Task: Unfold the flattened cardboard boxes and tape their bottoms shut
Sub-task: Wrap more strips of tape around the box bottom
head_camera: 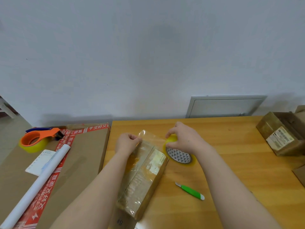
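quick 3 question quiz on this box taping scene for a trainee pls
1. True or false: the left hand pinches the clear tape strip at the far end of the small brown cardboard box.
2. The green-handled knife lies: A) on the box, B) on the wooden table, right of the box, C) on the floor.
3. Fill in: the ____ hand grips the yellow tape roll.

Key: 1 true; 2 B; 3 right hand.
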